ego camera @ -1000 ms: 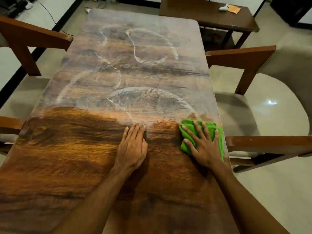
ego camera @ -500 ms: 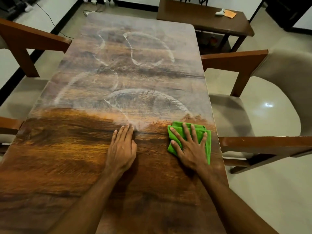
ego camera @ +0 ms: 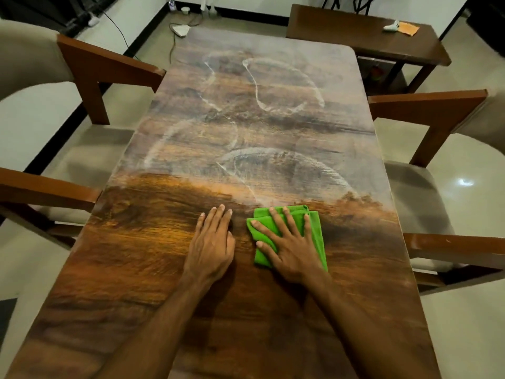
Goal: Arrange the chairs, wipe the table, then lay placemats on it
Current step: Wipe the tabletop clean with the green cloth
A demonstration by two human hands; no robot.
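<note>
Glossy wood-grain table [ego camera: 191,269], soft green cloth [ego camera: 314,228], polished floor tiles [ego camera: 470,165]

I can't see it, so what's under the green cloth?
The green cloth lies flat on the wooden table, with the right hand pressing on top. The wood right beneath is covered, so it cannot be seen.

Right hand [ego camera: 293,254] presses green cloth [ego camera: 314,228] on table [ego camera: 142,242]; left hand [ego camera: 210,247] flat.
</note>
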